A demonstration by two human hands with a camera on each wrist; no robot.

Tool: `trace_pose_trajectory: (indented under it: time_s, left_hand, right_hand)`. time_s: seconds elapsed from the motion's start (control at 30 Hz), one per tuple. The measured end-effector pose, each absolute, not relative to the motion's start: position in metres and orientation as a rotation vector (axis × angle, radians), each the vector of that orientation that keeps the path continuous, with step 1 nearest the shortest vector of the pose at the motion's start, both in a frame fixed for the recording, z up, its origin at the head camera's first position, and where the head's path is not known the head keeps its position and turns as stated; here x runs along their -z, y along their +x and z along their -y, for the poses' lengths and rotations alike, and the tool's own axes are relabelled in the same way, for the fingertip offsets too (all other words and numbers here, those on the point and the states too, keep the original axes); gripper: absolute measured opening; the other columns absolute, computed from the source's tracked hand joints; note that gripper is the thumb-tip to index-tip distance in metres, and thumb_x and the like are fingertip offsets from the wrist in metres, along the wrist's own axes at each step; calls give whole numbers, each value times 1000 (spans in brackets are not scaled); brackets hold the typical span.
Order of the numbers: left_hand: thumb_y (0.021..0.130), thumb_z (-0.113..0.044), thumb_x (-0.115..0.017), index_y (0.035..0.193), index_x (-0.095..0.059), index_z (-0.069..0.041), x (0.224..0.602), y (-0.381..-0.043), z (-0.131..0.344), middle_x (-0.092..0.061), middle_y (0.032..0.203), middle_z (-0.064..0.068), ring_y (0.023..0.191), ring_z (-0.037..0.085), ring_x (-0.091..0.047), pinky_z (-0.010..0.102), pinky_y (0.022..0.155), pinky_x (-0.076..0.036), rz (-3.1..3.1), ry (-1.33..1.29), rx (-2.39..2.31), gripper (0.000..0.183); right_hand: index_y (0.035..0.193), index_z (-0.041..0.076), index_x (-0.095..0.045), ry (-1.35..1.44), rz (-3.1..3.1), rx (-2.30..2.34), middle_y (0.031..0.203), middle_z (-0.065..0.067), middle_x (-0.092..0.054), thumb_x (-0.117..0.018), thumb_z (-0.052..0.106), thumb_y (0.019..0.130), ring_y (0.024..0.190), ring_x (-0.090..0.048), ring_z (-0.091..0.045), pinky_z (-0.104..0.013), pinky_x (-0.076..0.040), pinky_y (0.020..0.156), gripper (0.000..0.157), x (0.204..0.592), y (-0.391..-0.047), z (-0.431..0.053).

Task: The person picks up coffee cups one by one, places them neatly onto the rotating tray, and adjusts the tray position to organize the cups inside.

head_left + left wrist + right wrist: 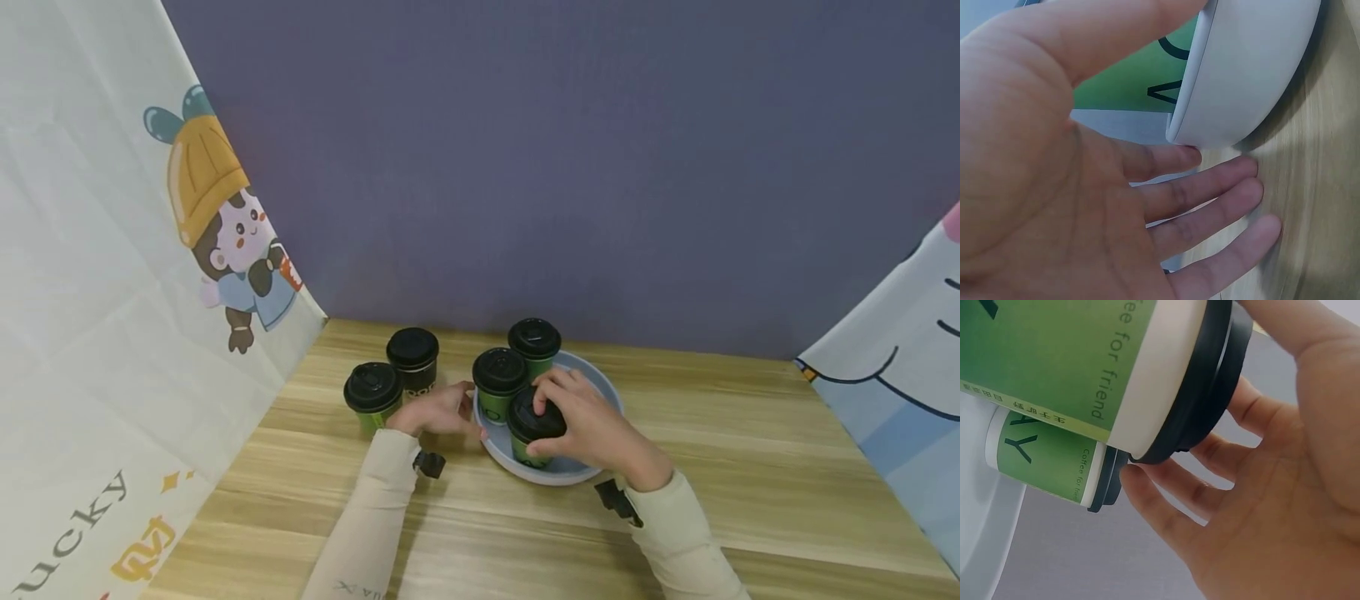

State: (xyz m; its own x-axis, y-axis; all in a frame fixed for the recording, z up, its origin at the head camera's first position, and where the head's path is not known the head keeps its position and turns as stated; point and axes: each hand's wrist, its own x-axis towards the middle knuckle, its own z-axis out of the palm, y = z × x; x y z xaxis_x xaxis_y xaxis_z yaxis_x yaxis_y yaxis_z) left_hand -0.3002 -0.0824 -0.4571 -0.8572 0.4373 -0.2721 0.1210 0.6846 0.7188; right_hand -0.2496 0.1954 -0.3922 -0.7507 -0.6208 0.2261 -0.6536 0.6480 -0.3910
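Right hand: the right hand [581, 425] reaches over the near cup [534, 437] from above, fingers curled round its black lid [1200, 403]; the right wrist view shows fingertips [1147, 484] hooked at the lid's rim.
Left hand: the left hand [438, 410] lies with fingers straight and loose, holding nothing, resting against the outer wall of the tray [1241, 69] at its left edge.
Near cup: a green paper cup with printed lettering, standing upright at the front of the tray, close to 2 more lidded green cups [498, 383] behind it.
How it handles: probably light and a little soft in the wall, so a hard squeeze could dent it; the plastic lid looks stiff but may pop off if the cup has weight in it. I cannot tell whether it is filled.
Where to hold: the paper wall just under the lid seems safer than the lid alone.
Tray: round, pale, smooth, shallow rim; likely to slide on the wood unless steadied.
Outside the tray: a black cup [413, 362] and a green cup [372, 394] stand on the tabletop [750, 467], to the left.
Surface: light wood grain, flat, smooth.
Room: purple wall [562, 150] behind, cartoon-printed cloth [112, 275] hanging at the left, another at the right.
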Motion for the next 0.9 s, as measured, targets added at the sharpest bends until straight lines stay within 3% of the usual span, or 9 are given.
trace_pose_trajectory:
  time_s: [0.23,0.47,0.57,0.73,0.9]
  left_hand:
    - [85,-34,-84,159,-27,-1,456,-299,80,-62,128,14,117,26,-61,43,98,-50,-2471,416,-1010,99]
    - [85,-32,-84,159,-28,-1,457,-299,81,-62,128,13,116,25,-60,41,97,-50,-2463,399,-1030,98]
    - [85,-32,-84,159,-29,-2,457,-299,81,-62,128,13,115,24,-60,41,98,-49,-2462,389,-1039,97]
    - [85,-29,-85,158,-30,-1,456,-298,81,-62,125,13,111,22,-59,41,96,-49,-2453,377,-1070,95]
    - [87,-28,-83,158,-31,-2,457,-299,82,-61,126,13,112,23,-59,42,97,-49,-2445,377,-1090,92]
  right_hand:
    - [100,22,-59,1022,2734,-916,137,-6,-58,-83,45,84,132,-48,-34,-57,-46,102,37,386,-252,-206]
    - [103,17,-63,882,2567,-965,113,-2,-65,-76,25,94,104,-60,-20,-46,-51,88,18,395,-271,-226]
    - [103,12,-65,802,2568,-949,106,-4,-65,-73,20,97,98,-61,-20,-47,-52,88,13,401,-280,-232]
    - [102,8,-65,718,2601,-925,103,-9,-66,-69,16,99,96,-62,-28,-51,-51,87,9,410,-291,-240]
    - [103,8,-66,649,2654,-922,108,-12,-65,-66,15,100,100,-63,-32,-47,-51,86,8,420,-300,-251]
